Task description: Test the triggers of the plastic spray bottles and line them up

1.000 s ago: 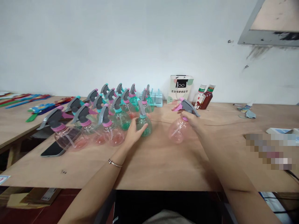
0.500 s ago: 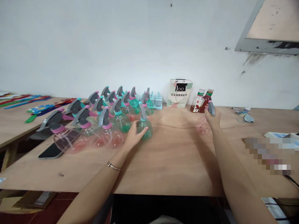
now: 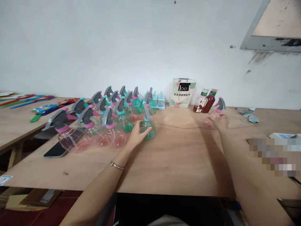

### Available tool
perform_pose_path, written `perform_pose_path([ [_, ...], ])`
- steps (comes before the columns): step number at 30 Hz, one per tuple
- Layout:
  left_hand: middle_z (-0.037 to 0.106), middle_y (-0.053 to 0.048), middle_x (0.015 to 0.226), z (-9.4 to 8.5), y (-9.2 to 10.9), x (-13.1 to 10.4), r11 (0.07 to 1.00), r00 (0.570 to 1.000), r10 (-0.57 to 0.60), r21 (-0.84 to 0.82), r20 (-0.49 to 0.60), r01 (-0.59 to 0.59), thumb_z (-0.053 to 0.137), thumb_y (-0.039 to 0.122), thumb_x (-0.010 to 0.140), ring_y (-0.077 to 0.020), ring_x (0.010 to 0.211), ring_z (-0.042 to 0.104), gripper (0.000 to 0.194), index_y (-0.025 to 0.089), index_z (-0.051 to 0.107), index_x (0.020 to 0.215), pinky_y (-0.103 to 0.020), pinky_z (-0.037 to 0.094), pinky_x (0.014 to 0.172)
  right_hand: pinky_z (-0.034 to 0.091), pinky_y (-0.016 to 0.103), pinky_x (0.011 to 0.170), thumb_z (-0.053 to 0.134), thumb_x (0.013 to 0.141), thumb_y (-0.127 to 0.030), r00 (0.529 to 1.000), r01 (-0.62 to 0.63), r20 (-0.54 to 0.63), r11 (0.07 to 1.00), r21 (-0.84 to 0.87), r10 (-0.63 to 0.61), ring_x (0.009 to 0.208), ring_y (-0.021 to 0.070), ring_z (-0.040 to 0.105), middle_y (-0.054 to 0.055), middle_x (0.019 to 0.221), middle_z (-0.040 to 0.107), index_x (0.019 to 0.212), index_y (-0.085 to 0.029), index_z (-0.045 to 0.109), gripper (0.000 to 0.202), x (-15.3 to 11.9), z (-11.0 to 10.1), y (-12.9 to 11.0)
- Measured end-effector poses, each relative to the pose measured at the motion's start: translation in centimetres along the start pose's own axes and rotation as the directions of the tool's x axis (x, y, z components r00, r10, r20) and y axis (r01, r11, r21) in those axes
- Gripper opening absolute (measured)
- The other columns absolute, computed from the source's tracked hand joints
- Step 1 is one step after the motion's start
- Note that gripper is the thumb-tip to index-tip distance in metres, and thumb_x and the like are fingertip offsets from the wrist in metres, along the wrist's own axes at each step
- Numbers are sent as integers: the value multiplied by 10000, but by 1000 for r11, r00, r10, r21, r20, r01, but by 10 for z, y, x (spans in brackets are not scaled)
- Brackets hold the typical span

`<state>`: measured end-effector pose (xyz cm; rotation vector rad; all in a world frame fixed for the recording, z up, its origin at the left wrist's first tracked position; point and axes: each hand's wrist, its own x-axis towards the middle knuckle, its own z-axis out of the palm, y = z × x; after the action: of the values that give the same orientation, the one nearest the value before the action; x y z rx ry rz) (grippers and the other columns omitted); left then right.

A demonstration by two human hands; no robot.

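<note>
My left hand [image 3: 138,134] is wrapped round the body of a clear green spray bottle [image 3: 150,128] with a turquoise collar and grey trigger head, standing on the table. At the right, my right hand [image 3: 221,121] grips the round body of a pink spray bottle [image 3: 209,121] with a pink collar; its grey head rises above my fingers. Part of that body is hidden by the hand. Left of my left hand, several more pink and green spray bottles [image 3: 115,136] stand close together in rows.
A paper bag [image 3: 183,94] leans at the wall beside two drink bottles [image 3: 209,102]. Light blue plastic racks [image 3: 160,102] stand behind the spray bottles. A phone [image 3: 55,150] lies at the left, and a small white bottle [image 3: 250,110] with a grey cloth [image 3: 253,118] at the right.
My right hand has moved from the pink bottle's head down to its body, and the head now shows above it. My left hand stays on the green bottle. The view has shifted slightly.
</note>
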<state>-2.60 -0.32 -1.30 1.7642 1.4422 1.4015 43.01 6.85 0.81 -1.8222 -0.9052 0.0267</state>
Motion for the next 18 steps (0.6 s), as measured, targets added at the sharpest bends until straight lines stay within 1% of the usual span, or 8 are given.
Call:
perform_pose_path([
  [2, 651, -112, 1230, 0, -1, 0, 1000, 1000, 3, 3, -11, -3, 730, 506, 762, -275, 1148, 636, 494, 215, 504, 1091, -447, 472, 1017, 301, 600, 1049, 816, 533, -644, 1000, -21, -1, 1000, 17, 21, 1291, 426, 414, 299, 1324, 486, 1005, -208, 504, 714, 9, 5, -8],
  [6, 652, -119, 1216, 1, -6, 0, 999, 999, 31, -34, 13, -31, 771, 521, 717, -282, 1175, 629, 533, 218, 462, 1029, -445, 480, 1009, 215, 633, 1032, 853, 521, -605, 999, -51, 0, 999, 1, 51, 1336, 476, 356, 377, 1419, 363, 1078, -187, 506, 779, 26, 19, -19],
  [9, 659, -117, 1196, 1, -8, -1, 999, 999, 3, -45, 48, 0, 773, 542, 714, -279, 1160, 639, 556, 226, 445, 1032, -446, 486, 996, 234, 626, 1014, 864, 547, -551, 995, -97, 20, 995, -9, 97, 1339, 496, 371, 392, 1419, 349, 1135, -161, 513, 788, 37, 24, -21],
  [12, 655, -123, 1209, 3, -5, -4, 999, 997, -22, -31, 75, 25, 783, 554, 700, -290, 1151, 639, 592, 230, 454, 1069, -467, 476, 1005, 264, 617, 1014, 871, 579, -491, 992, -124, 29, 992, -14, 125, 1342, 503, 381, 403, 1427, 339, 1241, -120, 490, 849, 39, 23, -20],
  [14, 637, -127, 1259, 5, -1, -6, 999, 995, -20, -42, 94, 24, 791, 543, 695, -300, 1185, 622, 620, 238, 462, 1124, -480, 463, 1026, 252, 609, 1049, 847, 623, -487, 993, -116, -16, 993, -5, 115, 1381, 496, 329, 404, 1472, 286, 1351, -99, 418, 930, 31, 20, -22],
  [15, 626, -128, 1283, 7, 1, -7, 999, 995, -12, -52, 102, 17, 791, 534, 698, -304, 1206, 610, 632, 242, 465, 1154, -484, 456, 1038, 242, 596, 1075, 815, 663, -497, 995, -79, -61, 997, 20, 80, 1398, 477, 309, 388, 1487, 278, 1387, -93, 385, 933, 23, 19, -24],
  [16, 616, -128, 1298, 10, 2, -8, 998, 994, 2, -58, 110, 4, 790, 525, 702, -307, 1227, 598, 641, 244, 467, 1179, -489, 449, 1051, 235, 576, 1102, 765, 714, -510, 993, -11, -117, 998, 57, 18, 1406, 449, 301, 362, 1492, 293, 1402, -92, 370, 896, 12, 18, -28],
  [18, 601, -133, 1312, 17, 5, -12, 998, 991, 39, -61, 130, -32, 793, 506, 699, -317, 1259, 573, 661, 233, 473, 1208, -505, 428, 1078, 249, 528, 1136, 636, 817, -515, 964, 211, -198, 964, 163, -178, 1366, 375, 366, 281, 1427, 407, 1364, -107, 414, 718, -20, 16, -40],
])
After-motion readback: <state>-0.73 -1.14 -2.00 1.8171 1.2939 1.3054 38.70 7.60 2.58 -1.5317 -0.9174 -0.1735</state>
